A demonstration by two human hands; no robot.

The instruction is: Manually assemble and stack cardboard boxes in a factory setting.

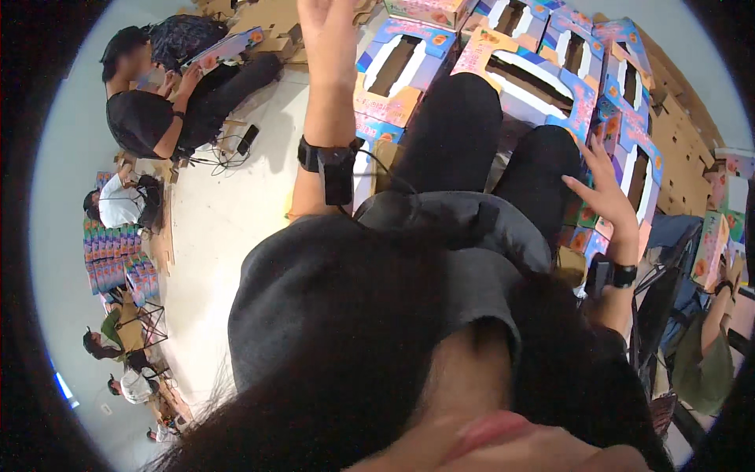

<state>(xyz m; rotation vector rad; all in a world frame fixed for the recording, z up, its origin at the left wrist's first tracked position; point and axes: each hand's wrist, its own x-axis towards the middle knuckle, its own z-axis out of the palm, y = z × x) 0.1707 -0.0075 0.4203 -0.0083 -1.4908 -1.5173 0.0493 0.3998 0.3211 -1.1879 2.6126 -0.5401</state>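
My left arm stretches up past the boxes, and my left hand (329, 23) is cut off by the top edge, so its fingers hardly show. A blue and pink printed carton (393, 106) with a long top opening stands just right of that forearm. My right hand (604, 189) has its fingers spread and holds nothing. It lies beside my right knee, against the side of a printed carton (625, 149). Between the hands, in front of my knees, stands another carton (472, 59) with a wide slot showing a brown inside. Each wrist carries a black strapped device.
More printed cartons (511, 17) crowd the space ahead. Brown cardboard sheets (680, 134) stand at the right. A person (145, 102) sits at the far left handling a flat carton; another person's arm (712, 315) is at the right. Stacked cartons (110, 244) line the left.
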